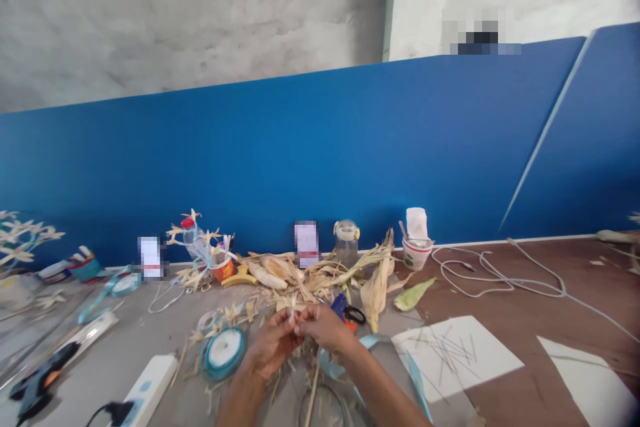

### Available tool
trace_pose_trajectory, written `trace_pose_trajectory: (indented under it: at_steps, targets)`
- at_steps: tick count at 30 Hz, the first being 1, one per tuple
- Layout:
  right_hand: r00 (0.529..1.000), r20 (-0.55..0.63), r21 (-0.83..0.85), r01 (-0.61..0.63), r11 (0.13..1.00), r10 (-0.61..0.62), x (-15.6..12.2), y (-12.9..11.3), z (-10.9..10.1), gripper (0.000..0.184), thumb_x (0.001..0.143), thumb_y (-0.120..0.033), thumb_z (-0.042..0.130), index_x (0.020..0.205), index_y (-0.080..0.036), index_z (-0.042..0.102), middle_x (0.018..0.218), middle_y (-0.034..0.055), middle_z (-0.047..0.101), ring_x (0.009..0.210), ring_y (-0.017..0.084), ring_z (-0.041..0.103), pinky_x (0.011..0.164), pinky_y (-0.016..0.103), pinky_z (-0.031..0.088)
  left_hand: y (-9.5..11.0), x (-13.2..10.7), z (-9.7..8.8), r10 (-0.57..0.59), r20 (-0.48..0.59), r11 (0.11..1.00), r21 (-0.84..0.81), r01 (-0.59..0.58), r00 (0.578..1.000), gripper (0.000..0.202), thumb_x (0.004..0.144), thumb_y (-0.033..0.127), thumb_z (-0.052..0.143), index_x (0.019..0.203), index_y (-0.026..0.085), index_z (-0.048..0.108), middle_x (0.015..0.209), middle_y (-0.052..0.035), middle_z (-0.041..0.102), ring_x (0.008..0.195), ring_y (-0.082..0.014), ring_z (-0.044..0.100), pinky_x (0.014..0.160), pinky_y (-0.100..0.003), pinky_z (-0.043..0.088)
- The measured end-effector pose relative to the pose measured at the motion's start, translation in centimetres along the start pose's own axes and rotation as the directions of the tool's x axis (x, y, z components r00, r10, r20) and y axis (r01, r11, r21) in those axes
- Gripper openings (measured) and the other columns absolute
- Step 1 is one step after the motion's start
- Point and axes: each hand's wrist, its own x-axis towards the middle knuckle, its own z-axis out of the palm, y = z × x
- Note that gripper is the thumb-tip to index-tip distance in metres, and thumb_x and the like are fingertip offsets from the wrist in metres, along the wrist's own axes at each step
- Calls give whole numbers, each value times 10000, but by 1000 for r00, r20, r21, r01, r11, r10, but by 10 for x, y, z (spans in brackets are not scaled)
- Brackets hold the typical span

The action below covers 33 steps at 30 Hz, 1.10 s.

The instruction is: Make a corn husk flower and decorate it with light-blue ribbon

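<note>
My left hand [274,345] and my right hand [325,328] meet above the desk, their fingertips pinched together. Between them shows the pale tip of a small corn-husk flower [293,305]; the fingers cover most of it. A teal ribbon spool [223,351] lies left of my left hand, with small husk flowers [234,313] behind it. Close behind my right hand are black-handled scissors [355,315]. Dried corn husks [280,270] are heaped beyond both hands. Under my forearms lie a thin stick [313,390] and a coil of wire [325,407], partly hidden.
At left are a glue gun [47,373] and a white power strip [150,390]. Thin wire pieces lie on white paper [480,367] at right. A lidded jar [347,243], a paper cup [417,255] and a phone [307,243] stand against the blue partition [300,153].
</note>
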Motion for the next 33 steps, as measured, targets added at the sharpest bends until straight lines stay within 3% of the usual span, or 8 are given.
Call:
trace_pose_trajectory:
  at_steps: [2, 5, 8, 12, 15, 25, 33]
  targets:
    - [1000, 14, -10, -1, 1000, 1, -1, -2, -2, 124, 510, -173, 642, 514, -164, 518, 449, -78, 447, 476, 64, 349, 500, 207, 245, 3, -2, 1, -23, -25, 999, 26, 24, 999, 127, 640, 174, 752, 679, 139, 636, 647, -7, 622, 599, -116, 566, 604, -238, 450]
    - [998, 69, 6, -3, 1000, 2, -2, -4, -4, 175, 597, -311, 636, 551, -165, 552, 450, -74, 432, 446, 58, 291, 477, 211, 208, 7, -5, 5, -37, -83, 998, 53, 42, 996, 172, 616, 178, 770, 684, 160, 613, 598, 13, 609, 552, -119, 562, 586, -256, 452]
    - [998, 64, 15, 7, 1000, -8, 0, -2, -4, 250, 676, -393, 575, 555, -175, 547, 450, -72, 412, 437, 64, 280, 475, 217, 206, 9, -6, 8, -35, -98, 998, 55, 41, 995, 191, 602, 163, 777, 676, 156, 602, 562, 31, 587, 476, -86, 522, 526, -222, 414]
    - [999, 13, -26, 35, 999, -35, 6, 6, -3, 206, 656, -264, 577, 492, -177, 487, 417, -84, 358, 432, 65, 250, 478, 219, 203, 9, -4, 8, -17, -75, 996, 87, 23, 997, 169, 616, 170, 770, 668, 126, 616, 570, 24, 577, 467, -58, 486, 505, -188, 375]
    - [998, -16, -44, 53, 998, -54, 7, 8, -3, 128, 635, -207, 572, 527, -172, 513, 453, -77, 414, 454, 68, 285, 495, 214, 227, 8, -3, 6, -7, -70, 993, 115, 15, 997, 211, 579, 196, 796, 635, 116, 609, 551, 18, 554, 467, -59, 469, 491, -187, 369]
    - [996, 25, -100, 86, 991, -84, -5, -7, 2, 130, 596, -143, 550, 469, -168, 536, 458, -59, 496, 476, 82, 381, 516, 210, 298, 8, -5, 13, 34, -67, 992, 127, -26, 997, 202, 591, 211, 788, 633, 128, 609, 562, 16, 563, 509, -73, 471, 515, -188, 377]
    - [994, 20, -128, 114, 985, -112, -1, 0, 5, 70, 576, -129, 549, 513, -157, 536, 495, -61, 508, 487, 80, 419, 511, 196, 314, 5, -2, 8, 12, -41, 995, 98, -7, 999, 290, 533, 248, 820, 697, 117, 620, 588, 11, 575, 557, -94, 531, 571, -207, 424]
